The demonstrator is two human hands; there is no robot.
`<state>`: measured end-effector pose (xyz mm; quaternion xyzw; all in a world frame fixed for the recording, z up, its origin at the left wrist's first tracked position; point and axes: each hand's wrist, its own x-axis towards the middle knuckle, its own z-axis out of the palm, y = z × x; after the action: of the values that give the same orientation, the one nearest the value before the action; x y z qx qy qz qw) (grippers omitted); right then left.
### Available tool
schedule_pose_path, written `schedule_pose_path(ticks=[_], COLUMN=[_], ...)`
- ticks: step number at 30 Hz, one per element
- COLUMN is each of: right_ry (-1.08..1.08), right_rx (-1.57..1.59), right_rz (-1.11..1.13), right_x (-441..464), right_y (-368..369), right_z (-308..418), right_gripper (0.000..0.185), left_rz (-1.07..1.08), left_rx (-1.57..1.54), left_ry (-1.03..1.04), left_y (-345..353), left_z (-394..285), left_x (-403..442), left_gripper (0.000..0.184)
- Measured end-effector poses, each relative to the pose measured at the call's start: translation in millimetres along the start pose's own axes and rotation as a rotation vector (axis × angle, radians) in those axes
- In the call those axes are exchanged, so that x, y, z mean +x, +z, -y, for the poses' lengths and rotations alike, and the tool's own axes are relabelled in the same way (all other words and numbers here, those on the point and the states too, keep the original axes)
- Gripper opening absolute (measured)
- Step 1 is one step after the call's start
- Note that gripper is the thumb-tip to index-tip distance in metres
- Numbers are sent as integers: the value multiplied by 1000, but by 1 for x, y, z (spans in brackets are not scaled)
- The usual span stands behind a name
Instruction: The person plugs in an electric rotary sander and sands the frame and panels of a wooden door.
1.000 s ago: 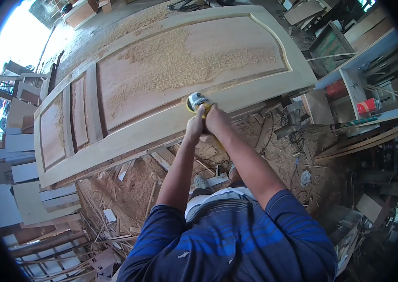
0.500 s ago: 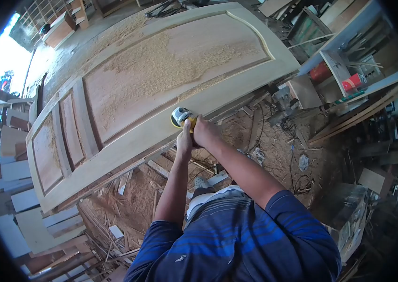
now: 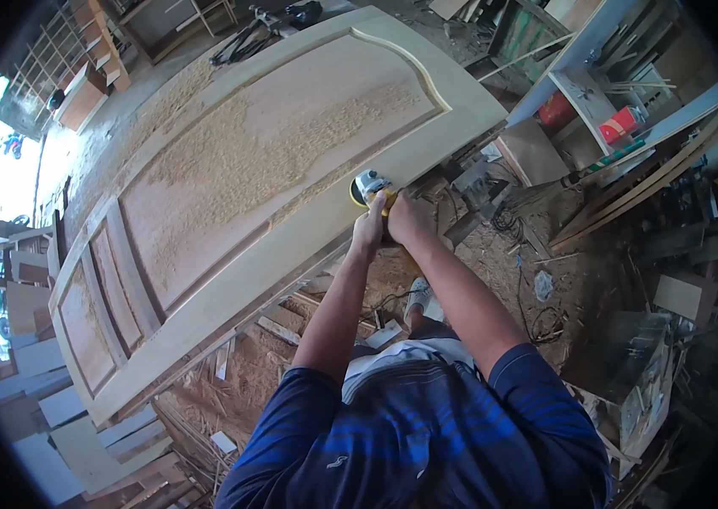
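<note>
A yellow and grey angle grinder [image 3: 370, 184] rests at the near edge of a large wooden door panel [image 3: 291, 263]. My left hand [image 3: 368, 227] is closed around its body from the left. My right hand [image 3: 411, 217] grips the rear of the same tool, just to the right of the left hand. The grinder's disc lies on or very close to the pale frame of the door; contact cannot be made out. Sawdust [image 3: 232, 161] covers much of the recessed centre panel.
Wood scraps and shavings litter the floor [image 3: 223, 399] below the door. Stacked boards [image 3: 79, 454] stand at the lower left. To the right are a shelf with a red box [image 3: 621, 125], a broom [image 3: 537, 193] and curved wooden strips [image 3: 647, 187]. Cables lie on the ground.
Both hands and the grinder have moved right along the door's near edge, toward its arched end. The camera view has shifted, so the door sits further left.
</note>
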<state>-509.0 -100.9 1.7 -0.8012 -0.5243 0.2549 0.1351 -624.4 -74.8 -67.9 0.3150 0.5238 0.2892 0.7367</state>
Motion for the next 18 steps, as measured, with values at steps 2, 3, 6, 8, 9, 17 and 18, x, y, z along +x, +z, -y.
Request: schedule_pose_path(ticks=[2, 3, 6, 8, 9, 17, 18], right_ry=[39, 53, 98, 117, 158, 153, 134], right_rx=[-3, -12, -12, -19, -26, -46, -45], right_rz=[-4, -9, -34, -51, -14, -30, -6], right_x=[22, 28, 60, 73, 72, 55, 51], right_y=[-19, -33, -43, -51, -65, -61, -47], right_z=[-20, -23, -55, -69, -67, -73, -71], right_gripper=[40, 40, 39, 40, 42, 40, 39], left_rz=[1, 2, 15, 5, 5, -11, -25], left_rx=[57, 86, 121, 183, 222, 365, 340], left_ry=[-33, -67, -83, -48, -41, 39, 26], left_y=[28, 41, 79, 99, 107, 107, 93], left_z=[-3, -9, -25, -28, -29, -23, -15], left_x=[32, 43, 52, 65, 70, 59, 53], left_gripper=[90, 91, 94, 93, 93, 94, 93])
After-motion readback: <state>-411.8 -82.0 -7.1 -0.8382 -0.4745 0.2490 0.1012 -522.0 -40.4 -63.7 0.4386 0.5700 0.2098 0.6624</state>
